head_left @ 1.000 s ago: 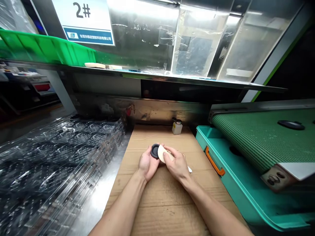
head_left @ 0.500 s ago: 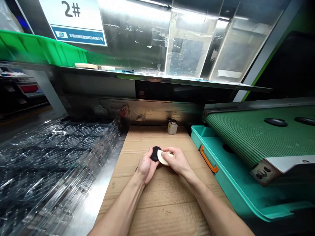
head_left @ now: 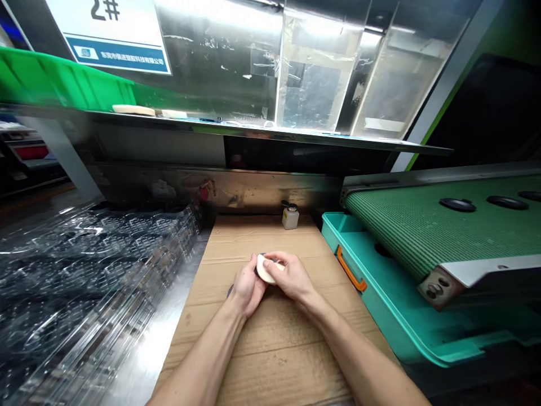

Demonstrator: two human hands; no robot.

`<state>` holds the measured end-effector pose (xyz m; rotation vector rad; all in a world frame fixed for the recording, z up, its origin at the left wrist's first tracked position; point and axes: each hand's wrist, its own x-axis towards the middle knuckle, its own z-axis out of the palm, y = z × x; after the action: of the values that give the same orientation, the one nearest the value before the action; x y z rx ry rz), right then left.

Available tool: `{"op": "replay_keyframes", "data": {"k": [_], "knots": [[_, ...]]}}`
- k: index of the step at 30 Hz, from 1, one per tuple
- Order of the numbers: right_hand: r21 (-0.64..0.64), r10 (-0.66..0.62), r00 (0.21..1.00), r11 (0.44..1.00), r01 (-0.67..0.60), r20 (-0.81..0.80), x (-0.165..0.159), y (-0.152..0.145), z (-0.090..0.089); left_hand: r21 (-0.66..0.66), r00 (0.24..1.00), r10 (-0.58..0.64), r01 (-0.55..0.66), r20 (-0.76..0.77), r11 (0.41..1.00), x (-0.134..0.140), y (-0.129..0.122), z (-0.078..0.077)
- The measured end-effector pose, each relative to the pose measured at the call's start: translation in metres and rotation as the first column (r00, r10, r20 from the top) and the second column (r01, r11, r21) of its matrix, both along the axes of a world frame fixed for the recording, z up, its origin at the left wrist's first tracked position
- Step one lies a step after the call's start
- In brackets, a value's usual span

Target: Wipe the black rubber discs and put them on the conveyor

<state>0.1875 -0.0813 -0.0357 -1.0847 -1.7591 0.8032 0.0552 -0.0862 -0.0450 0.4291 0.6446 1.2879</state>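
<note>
My left hand (head_left: 245, 288) is closed around a round black disc (head_left: 262, 255), palm turned up. Most of the disc is hidden under a cream-white round pad (head_left: 265, 271). Thumb and fingers of my right hand (head_left: 293, 276) pinch this pad and hold it against the disc's face. Both hands are over a brown cardboard sheet (head_left: 279, 361). Beside my left wrist, the edge of a dark thing (head_left: 229, 290) peeks out; its kind cannot be made out.
A small bottle with a black top (head_left: 290, 217) stands at the cardboard's far end. Clear plastic trays (head_left: 97, 254) are stacked at left. At right, a teal bin (head_left: 391, 304) sits below a green conveyor belt (head_left: 406, 225) carrying black round parts (head_left: 457, 204). A metal shelf (head_left: 253, 132) spans above.
My right hand has shifted the white pad leftward across the black disc, covering more of it. The view has turned slightly right, and the black parts on the belt appear further left.
</note>
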Motion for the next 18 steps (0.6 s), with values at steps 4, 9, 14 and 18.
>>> {"op": "replay_keyframes", "data": {"k": [4,9,14,18], "knots": [[0.096,-0.231,0.947,0.972,0.215,0.225,-0.010,-0.007,0.000,-0.005,1.000,-0.012,0.012,0.028,1.000,0.000,-0.001,0.001],[0.270,-0.393,0.812,0.915,0.300,0.431,-0.019,-0.014,0.000,-0.011,1.000,-0.010,0.010,0.021,1.000,0.000,-0.004,0.005],[0.265,-0.457,0.732,0.890,0.372,0.506,-0.017,-0.008,-0.001,-0.009,1.000,0.015,-0.015,0.020,1.000,-0.004,-0.003,0.005],[0.270,-0.368,0.810,0.925,0.268,0.456,-0.015,-0.008,-0.002,-0.006,1.000,0.014,-0.014,0.011,1.000,-0.004,-0.003,0.005]]}}
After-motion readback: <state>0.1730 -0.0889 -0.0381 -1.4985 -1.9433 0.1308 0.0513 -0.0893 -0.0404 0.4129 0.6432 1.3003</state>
